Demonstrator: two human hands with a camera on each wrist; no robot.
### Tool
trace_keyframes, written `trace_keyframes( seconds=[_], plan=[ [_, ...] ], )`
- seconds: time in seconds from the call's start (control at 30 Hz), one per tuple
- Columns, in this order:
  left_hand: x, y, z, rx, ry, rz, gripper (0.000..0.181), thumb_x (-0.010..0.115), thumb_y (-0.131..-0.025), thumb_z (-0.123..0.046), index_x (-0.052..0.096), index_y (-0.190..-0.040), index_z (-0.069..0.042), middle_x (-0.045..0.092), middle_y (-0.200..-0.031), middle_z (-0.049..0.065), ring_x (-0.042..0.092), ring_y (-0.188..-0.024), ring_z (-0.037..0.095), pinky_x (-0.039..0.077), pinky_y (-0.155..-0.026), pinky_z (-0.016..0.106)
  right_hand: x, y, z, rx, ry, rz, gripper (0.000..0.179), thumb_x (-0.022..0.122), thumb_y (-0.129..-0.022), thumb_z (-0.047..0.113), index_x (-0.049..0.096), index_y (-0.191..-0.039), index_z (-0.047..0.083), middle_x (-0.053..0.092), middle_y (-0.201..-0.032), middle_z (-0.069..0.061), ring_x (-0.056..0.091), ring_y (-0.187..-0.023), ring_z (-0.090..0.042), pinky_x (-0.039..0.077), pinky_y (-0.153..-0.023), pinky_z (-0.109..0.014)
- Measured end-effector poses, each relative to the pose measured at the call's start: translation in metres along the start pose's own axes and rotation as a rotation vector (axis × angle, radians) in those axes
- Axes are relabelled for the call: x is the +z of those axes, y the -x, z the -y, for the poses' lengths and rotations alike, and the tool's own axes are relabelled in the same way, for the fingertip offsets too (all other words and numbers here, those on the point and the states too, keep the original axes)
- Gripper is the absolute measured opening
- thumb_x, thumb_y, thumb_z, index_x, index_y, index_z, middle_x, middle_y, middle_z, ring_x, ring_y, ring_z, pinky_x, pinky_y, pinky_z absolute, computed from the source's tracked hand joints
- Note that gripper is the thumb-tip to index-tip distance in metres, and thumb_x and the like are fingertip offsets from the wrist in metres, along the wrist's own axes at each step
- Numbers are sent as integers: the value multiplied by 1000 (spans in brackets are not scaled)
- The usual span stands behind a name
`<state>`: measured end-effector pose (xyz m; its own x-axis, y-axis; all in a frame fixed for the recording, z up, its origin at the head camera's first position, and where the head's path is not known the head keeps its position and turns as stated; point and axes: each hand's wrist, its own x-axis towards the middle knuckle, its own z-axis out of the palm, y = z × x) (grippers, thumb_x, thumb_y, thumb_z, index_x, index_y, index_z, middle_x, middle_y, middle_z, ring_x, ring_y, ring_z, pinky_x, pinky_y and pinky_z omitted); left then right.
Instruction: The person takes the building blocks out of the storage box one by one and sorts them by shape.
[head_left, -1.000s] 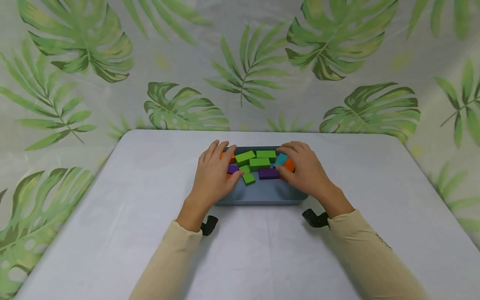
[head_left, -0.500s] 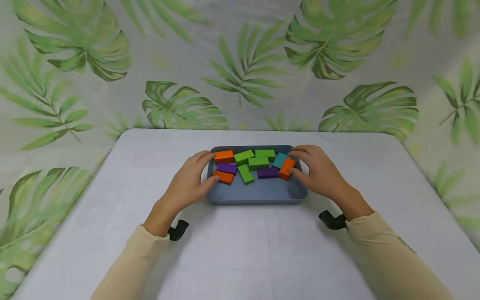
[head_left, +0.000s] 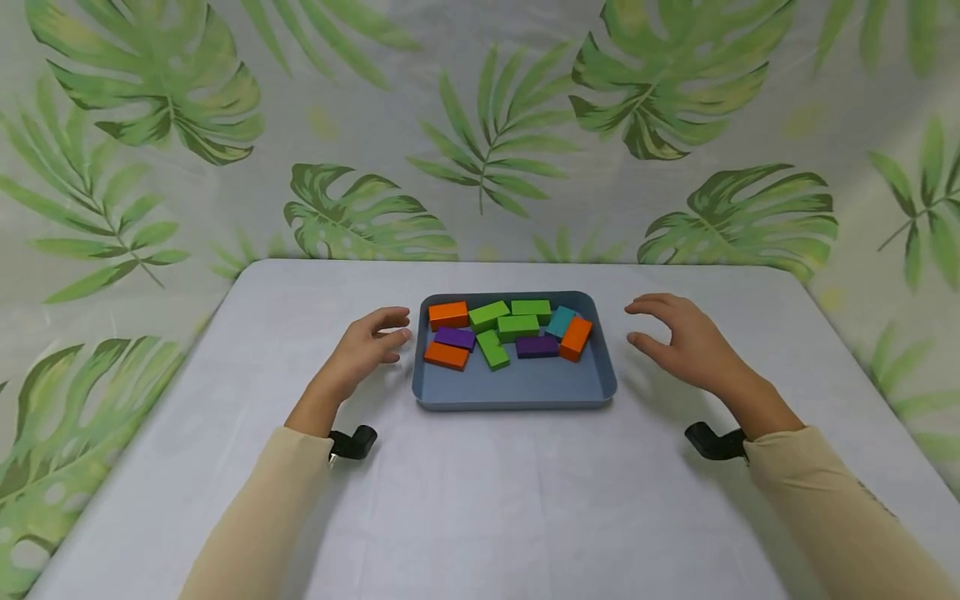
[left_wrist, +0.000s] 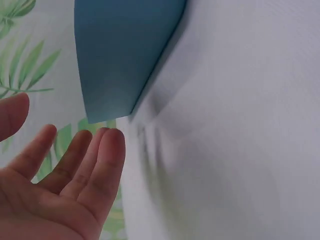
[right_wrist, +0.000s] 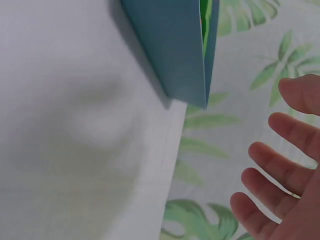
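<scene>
A blue-grey tray (head_left: 517, 390) stands on the table with several coloured blocks in its far part. Green blocks (head_left: 518, 327) lie in the middle, orange (head_left: 447, 315) and purple (head_left: 454, 337) ones at the left. Toward the right are another purple block (head_left: 537, 347), a teal block (head_left: 561, 322) and an orange block (head_left: 575, 339). My left hand (head_left: 362, 350) hovers just left of the tray, fingers relaxed and holding nothing. To the tray's right, my right hand (head_left: 686, 340) is held apart from it, thumb and fingers spread. Both wrist views show the tray's outer wall (left_wrist: 122, 55) beyond bare fingers.
A white cloth (head_left: 517, 500) covers the table. Behind its far edge hangs a leaf-patterned curtain (head_left: 510, 125). Black wrist-worn devices (head_left: 352, 442) stick out from both wrists above the cloth.
Both hands have drawn back from over the blocks, the left hand to the left and the right hand to the right. The blocks now lie uncovered in the tray.
</scene>
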<state>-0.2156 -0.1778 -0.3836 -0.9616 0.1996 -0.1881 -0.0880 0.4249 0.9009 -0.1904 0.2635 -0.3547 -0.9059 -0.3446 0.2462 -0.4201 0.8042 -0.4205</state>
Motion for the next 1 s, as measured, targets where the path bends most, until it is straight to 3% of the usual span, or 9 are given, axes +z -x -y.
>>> trace_keyframes(
  seconds=[0.17, 0.43, 1.0],
  plan=[
    [7, -8, 3, -25, 91, 17, 51, 56, -100, -20, 44, -148, -9, 45, -152, 15, 54, -131, 36, 52, -104, 46, -5, 6, -13, 37, -28, 3, 36, 66, -95, 16, 61, -128, 4, 57, -136, -21, 50, -127, -42, 48, -94, -62],
    [19, -15, 7, -59, 117, 25, 58, 61, -95, -9, 43, -149, -13, 41, -155, 14, 51, -134, 33, 52, -105, 43, -4, 8, -24, 69, -51, 27, 38, 64, -97, 21, 59, -131, 6, 55, -139, -21, 49, -129, -42, 49, -92, -62],
    [17, -16, 18, -67, 210, 41, 60, 62, -94, -7, 43, -150, -18, 39, -157, 11, 49, -136, 33, 41, -115, 47, -4, 2, -16, 140, -88, 110, 42, 59, -100, 26, 55, -137, 7, 52, -142, -18, 53, -124, -40, 52, -91, -56]
  ],
)
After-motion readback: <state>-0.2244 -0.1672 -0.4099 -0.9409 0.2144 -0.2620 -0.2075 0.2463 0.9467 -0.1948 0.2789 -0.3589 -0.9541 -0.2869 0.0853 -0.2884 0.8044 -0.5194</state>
